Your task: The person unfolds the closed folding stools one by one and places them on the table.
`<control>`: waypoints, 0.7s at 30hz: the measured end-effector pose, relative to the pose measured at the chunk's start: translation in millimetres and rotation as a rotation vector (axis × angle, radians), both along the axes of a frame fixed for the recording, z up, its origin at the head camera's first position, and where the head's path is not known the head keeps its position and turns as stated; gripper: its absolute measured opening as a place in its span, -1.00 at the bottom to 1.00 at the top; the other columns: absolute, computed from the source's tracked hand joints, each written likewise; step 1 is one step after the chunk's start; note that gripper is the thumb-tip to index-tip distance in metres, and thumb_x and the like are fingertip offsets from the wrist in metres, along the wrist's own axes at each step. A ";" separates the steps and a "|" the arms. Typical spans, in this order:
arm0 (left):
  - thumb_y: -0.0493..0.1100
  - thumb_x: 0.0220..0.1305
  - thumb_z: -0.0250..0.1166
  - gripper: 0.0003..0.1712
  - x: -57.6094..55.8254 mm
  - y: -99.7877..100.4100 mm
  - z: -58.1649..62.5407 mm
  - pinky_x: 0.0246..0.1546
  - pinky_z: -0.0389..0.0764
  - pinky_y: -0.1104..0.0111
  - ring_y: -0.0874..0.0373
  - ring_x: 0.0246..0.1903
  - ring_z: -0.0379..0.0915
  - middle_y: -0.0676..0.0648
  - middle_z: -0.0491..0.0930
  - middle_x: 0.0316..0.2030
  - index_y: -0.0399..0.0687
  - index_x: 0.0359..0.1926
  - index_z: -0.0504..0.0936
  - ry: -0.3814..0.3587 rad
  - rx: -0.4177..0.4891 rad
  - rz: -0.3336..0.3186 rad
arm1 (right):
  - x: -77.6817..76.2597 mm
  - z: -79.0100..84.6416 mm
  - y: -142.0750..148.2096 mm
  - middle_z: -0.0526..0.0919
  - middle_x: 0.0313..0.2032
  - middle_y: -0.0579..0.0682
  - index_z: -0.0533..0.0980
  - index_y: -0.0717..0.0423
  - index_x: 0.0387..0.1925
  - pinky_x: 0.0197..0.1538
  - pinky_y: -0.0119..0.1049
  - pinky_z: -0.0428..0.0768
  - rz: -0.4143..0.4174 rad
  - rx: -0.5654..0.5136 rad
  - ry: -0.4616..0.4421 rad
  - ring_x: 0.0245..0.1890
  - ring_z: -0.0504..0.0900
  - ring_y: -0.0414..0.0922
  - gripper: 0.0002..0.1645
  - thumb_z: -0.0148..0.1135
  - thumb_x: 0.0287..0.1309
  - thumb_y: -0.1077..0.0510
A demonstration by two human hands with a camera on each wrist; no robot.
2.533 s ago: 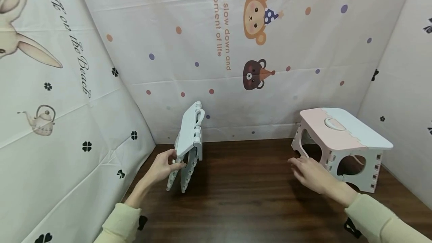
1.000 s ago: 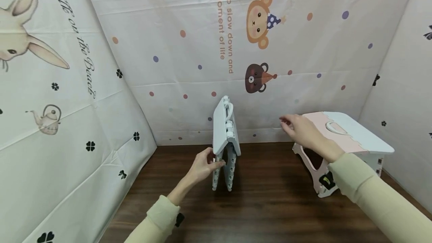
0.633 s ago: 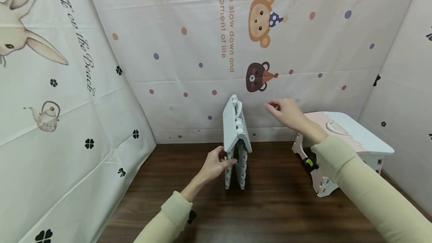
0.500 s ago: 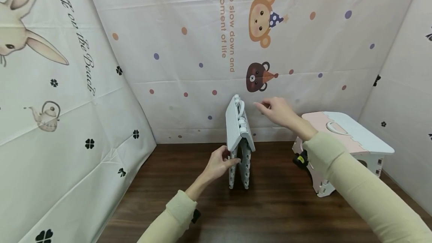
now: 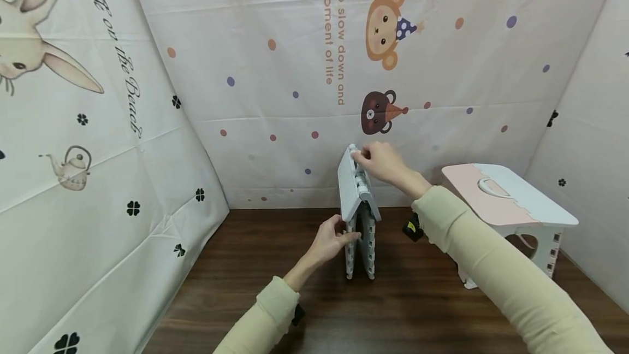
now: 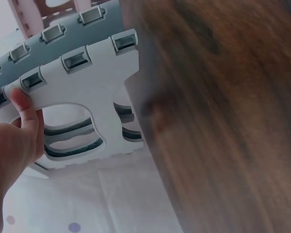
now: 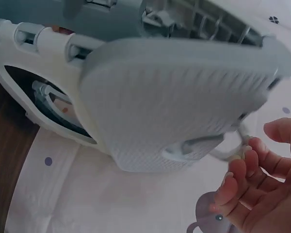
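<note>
A grey-white folding stool (image 5: 349, 186), partly folded, stands on its legs in the middle of the head view, with its hinged top peaked like a roof. Low on its near side, my left hand (image 5: 328, 240) pinches the edge of a leg panel (image 6: 111, 63) between thumb and fingers. At the top of the stool is my right hand (image 5: 385, 164). In the right wrist view its curved fingertips meet the stool's loop handle (image 7: 231, 154), while the thumb stands apart from them. From the head view, the right hand mostly covers that handle.
A second folding stool (image 5: 486, 206), pink and white, stands unfolded on the right, partly behind my right sleeve (image 5: 481, 255). Both stand on a dark wood surface (image 5: 236, 288). A printed cloth backdrop (image 5: 275, 86) rises behind and along both sides.
My left hand has moved the grey-white stool rightward from the left side to the middle. My right hand has left the pink-and-white stool and come up and left to the other stool's handle.
</note>
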State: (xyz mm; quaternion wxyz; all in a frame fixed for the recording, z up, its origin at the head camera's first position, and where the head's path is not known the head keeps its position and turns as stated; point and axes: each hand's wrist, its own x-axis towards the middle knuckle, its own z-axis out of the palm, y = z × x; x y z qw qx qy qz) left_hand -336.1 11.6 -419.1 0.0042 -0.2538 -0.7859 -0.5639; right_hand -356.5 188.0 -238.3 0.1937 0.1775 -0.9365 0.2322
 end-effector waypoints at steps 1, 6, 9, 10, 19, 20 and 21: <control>-0.13 0.18 0.38 -0.56 -1.0 0.1 -1.8 -0.54 0.41 0.47 0.30 -0.55 0.38 -0.15 0.58 -0.25 -0.24 0.02 0.49 -0.001 -0.009 0.000 | -0.4 -1.3 -0.9 0.29 -0.73 -0.11 0.29 0.04 -0.70 -0.58 -0.35 0.17 -0.005 0.009 0.004 -0.69 0.22 -0.18 -0.50 0.04 0.35 -0.04; -0.10 0.17 0.40 -0.56 -3.7 -0.8 -7.5 -0.55 0.44 0.46 0.29 -0.54 0.42 -0.16 0.58 -0.26 -0.21 -0.01 0.49 -0.019 -0.031 -0.030 | -3.6 -8.2 -2.7 0.25 -0.76 -0.13 0.27 0.03 -0.70 -0.61 -0.38 0.12 -0.031 0.053 -0.016 -0.72 0.19 -0.20 -0.52 0.04 0.33 -0.01; -0.09 0.18 0.39 -0.54 -4.1 -1.2 -6.8 -0.52 0.47 0.44 0.26 -0.50 0.45 -0.15 0.58 -0.26 -0.20 0.01 0.48 -0.030 -0.021 -0.049 | -3.9 -10.7 -2.0 0.23 -0.75 -0.12 0.27 0.04 -0.67 -0.62 -0.38 0.10 -0.059 0.075 -0.034 -0.73 0.18 -0.20 -0.53 0.03 0.34 -0.02; -0.09 0.18 0.39 -0.54 -4.3 -1.0 -6.3 -0.50 0.49 0.43 0.25 -0.49 0.46 -0.15 0.59 -0.26 -0.20 0.02 0.48 -0.033 -0.019 -0.055 | -4.0 -11.0 -1.5 0.23 -0.75 -0.12 0.27 0.04 -0.67 -0.63 -0.37 0.10 -0.068 0.081 -0.035 -0.73 0.17 -0.19 -0.54 0.03 0.34 -0.02; -0.12 0.19 0.38 -0.52 -5.4 -1.4 -7.2 -0.42 0.59 0.34 0.24 -0.43 0.52 -0.16 0.62 -0.22 -0.21 0.06 0.47 -0.059 -0.008 -0.070 | -4.2 -14.3 -4.2 0.19 -0.81 -0.14 0.26 0.03 -0.74 -0.67 -0.39 0.07 -0.115 0.112 -0.053 -0.78 0.15 -0.21 -0.47 -0.02 0.35 -0.03; -0.09 0.19 0.38 -0.52 -5.3 -2.0 -8.2 -0.41 0.59 0.34 0.25 -0.43 0.52 -0.14 0.62 -0.23 -0.19 0.06 0.47 -0.060 -0.012 -0.068 | -4.4 -15.5 -4.8 0.19 -0.82 -0.15 0.26 0.02 -0.75 -0.68 -0.39 0.07 -0.114 0.109 -0.057 -0.78 0.15 -0.22 -0.47 -0.02 0.35 -0.02; -0.06 0.19 0.38 -0.51 -5.0 -2.4 -9.4 -0.39 0.59 0.34 0.25 -0.42 0.52 -0.11 0.62 -0.23 -0.17 0.06 0.48 -0.059 -0.018 -0.065 | -4.5 -16.5 -5.6 0.19 -0.82 -0.15 0.25 0.02 -0.76 -0.68 -0.39 0.07 -0.116 0.106 -0.060 -0.78 0.15 -0.22 -0.46 -0.03 0.36 -0.02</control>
